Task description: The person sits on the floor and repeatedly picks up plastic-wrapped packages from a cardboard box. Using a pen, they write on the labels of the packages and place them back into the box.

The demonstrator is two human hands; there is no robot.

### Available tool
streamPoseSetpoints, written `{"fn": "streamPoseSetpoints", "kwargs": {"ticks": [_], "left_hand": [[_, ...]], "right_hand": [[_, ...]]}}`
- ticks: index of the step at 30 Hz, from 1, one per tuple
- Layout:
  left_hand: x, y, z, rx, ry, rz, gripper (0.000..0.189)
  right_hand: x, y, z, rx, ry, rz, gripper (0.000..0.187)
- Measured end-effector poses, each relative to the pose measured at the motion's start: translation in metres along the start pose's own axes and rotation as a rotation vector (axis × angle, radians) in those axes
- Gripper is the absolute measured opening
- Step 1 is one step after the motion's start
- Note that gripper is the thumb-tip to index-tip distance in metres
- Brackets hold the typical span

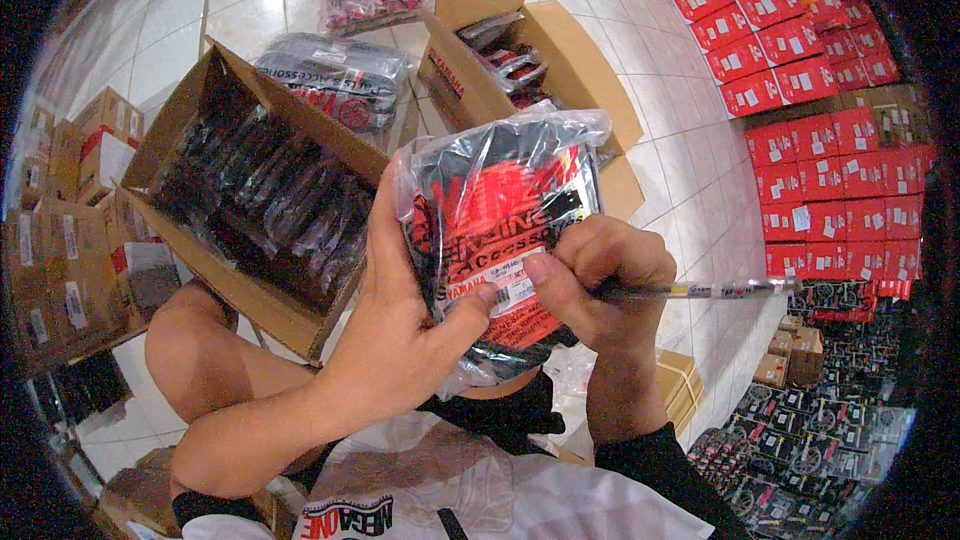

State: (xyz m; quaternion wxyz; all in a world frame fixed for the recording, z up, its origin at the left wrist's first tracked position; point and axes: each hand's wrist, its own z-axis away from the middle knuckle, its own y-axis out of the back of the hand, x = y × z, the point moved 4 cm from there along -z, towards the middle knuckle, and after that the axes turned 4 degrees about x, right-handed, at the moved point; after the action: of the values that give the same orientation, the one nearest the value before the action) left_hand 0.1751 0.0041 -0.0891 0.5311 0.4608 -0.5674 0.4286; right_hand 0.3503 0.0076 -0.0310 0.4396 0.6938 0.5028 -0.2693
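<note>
Both hands hold up a clear plastic-wrapped Yamaha parts packet (499, 187), dark inside with red and black print and a white barcode label (517, 285). My left hand (405, 315) grips its left side, the thumb lying on the label's lower edge. At the packet's right side, my right hand (607, 285) presses its thumb on the label's upper right. A slim pen (705, 289) is also tucked in that hand, pointing out to the right. What lies behind the packet is partly hidden.
An open carton (225, 60) of dark wrapped packets stands at left. Another open carton (465, 86) holds packets behind. Wrapped bundles (337, 75) lie on the tiled floor (675, 187). Red boxes (806, 142) are stacked at right, brown cartons (67, 270) at far left.
</note>
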Motion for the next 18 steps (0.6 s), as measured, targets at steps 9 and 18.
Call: {"fn": "streamPoseSetpoints", "kwargs": {"ticks": [9, 18], "left_hand": [[-0.0006, -0.0012, 0.0007, 0.003, 0.013, 0.001, 0.097], [0.0005, -0.0021, 0.0008, 0.007, 0.027, 0.024, 0.096]], "right_hand": [[0.0026, 0.0029, 0.0012, 0.006, -0.101, 0.062, 0.03], [0.0034, 0.0035, -0.0009, -0.004, -0.032, 0.075, 0.032]]}}
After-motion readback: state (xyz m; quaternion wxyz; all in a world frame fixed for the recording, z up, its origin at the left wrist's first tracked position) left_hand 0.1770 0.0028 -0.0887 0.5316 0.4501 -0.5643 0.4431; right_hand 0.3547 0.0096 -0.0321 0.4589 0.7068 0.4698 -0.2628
